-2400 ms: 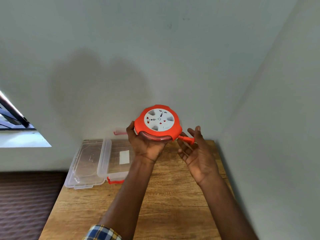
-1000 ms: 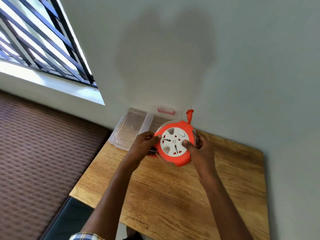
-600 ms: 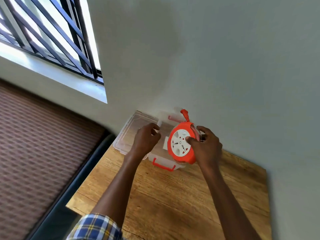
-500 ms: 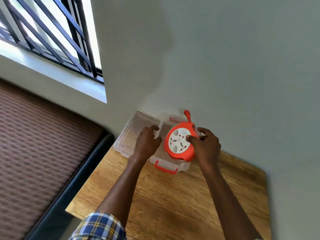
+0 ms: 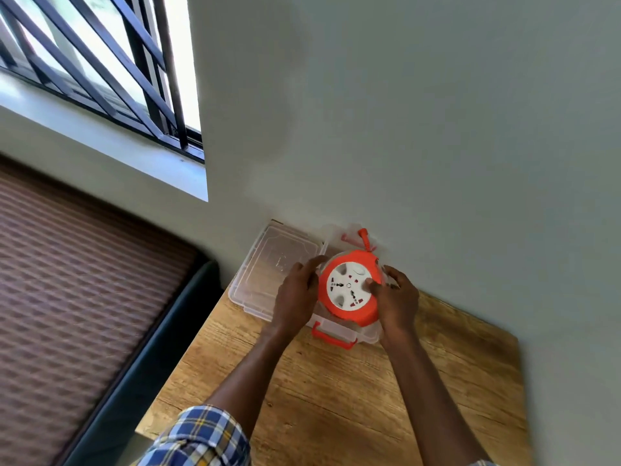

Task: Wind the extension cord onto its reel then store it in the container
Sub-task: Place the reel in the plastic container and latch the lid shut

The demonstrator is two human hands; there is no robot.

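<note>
Flanking the reel (image 5: pixel 349 289), right hand (image 5: pixel 396 299) fingers grip it; left hand (image 5: pixel 295 297) relaxed.

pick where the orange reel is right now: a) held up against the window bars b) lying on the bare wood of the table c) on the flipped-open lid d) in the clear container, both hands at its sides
d: the orange reel sits within the clear container, with the left hand and right hand on either side of it.
</note>
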